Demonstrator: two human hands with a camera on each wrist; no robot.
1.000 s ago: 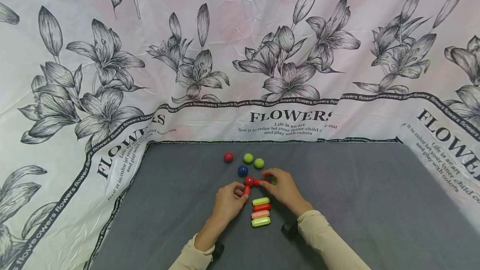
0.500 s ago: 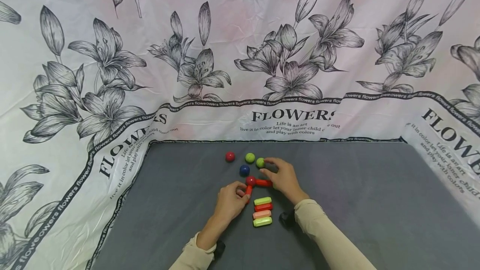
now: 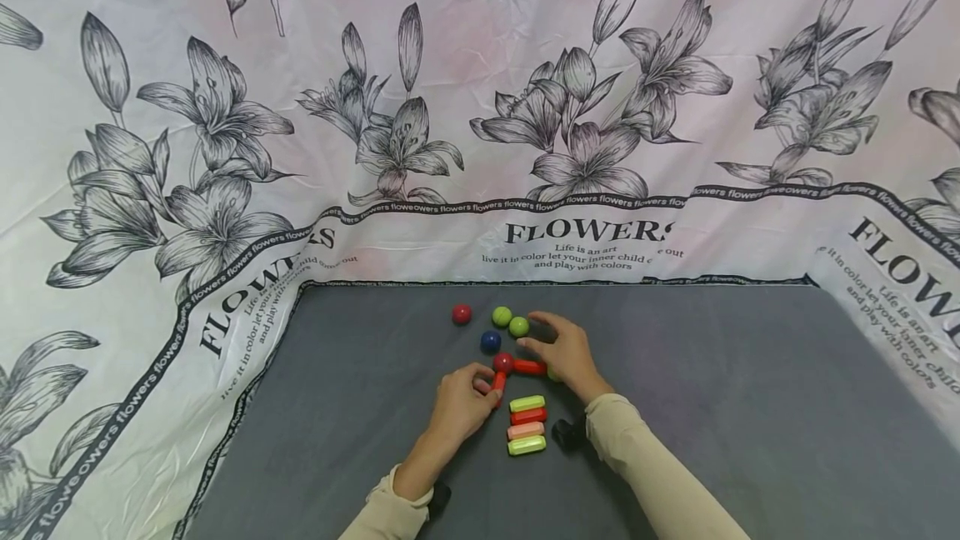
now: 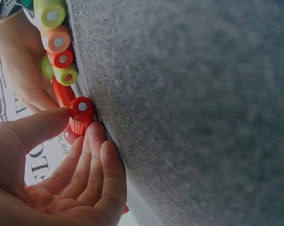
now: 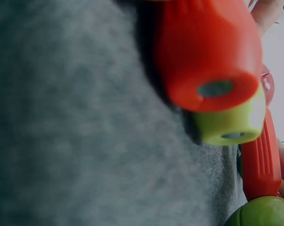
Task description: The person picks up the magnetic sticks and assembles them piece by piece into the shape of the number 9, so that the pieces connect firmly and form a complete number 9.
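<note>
My left hand (image 3: 461,402) pinches a red magnetic rod (image 4: 81,110) between thumb and fingers; its far end meets a red ball (image 3: 503,363). From that ball a second red rod (image 3: 529,367) runs right to a green ball (image 5: 264,213), mostly hidden by my right hand in the head view. My right hand (image 3: 564,357) reaches over this rod, thumb and index finger parted beside another green ball (image 3: 518,327). Whether they touch it is hard to tell. A blue ball (image 3: 491,342) sits just behind the joined red ball.
Several short rods, yellow-green (image 3: 527,403), red (image 3: 528,416) and pink (image 3: 526,431), lie in a row between my forearms. At the back are a loose red ball (image 3: 461,314) and a green ball (image 3: 502,317). A flower-printed cloth (image 3: 420,248) borders the grey table (image 3: 712,407).
My right hand has left the right-hand red rod and moved back to the green ball, which has shifted slightly left. My left hand keeps its pinch on the other rod.
</note>
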